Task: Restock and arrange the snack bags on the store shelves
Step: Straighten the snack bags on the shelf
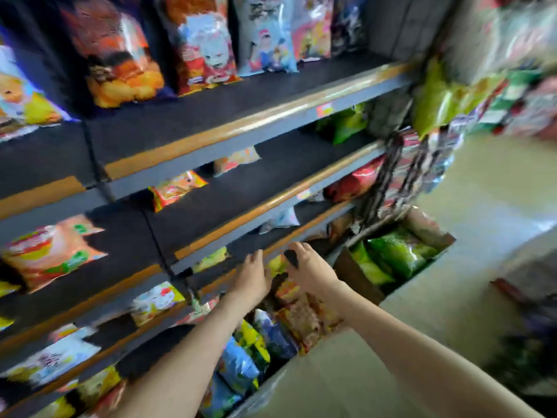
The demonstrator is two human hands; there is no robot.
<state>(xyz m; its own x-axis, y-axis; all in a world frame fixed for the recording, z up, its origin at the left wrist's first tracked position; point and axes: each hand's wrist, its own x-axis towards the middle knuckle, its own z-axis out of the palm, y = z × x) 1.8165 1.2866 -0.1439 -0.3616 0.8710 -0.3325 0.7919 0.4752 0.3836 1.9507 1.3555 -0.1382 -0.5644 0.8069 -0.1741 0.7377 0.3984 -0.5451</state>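
Reaching low, my left hand (251,279) lies with straight fingers just beside a yellow crinkled snack bag (275,264) at the dark grey metal shelves (271,203). My right hand (310,270) curls over something dark; through the blur I cannot tell its grip. Farther right, a brown cardboard box (352,273) holds green snack bags (394,256).

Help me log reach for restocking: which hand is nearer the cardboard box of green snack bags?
Right. The right hand is just left of the cardboard box, close to its near corner; the left hand is farther left, on the right hand's other side.
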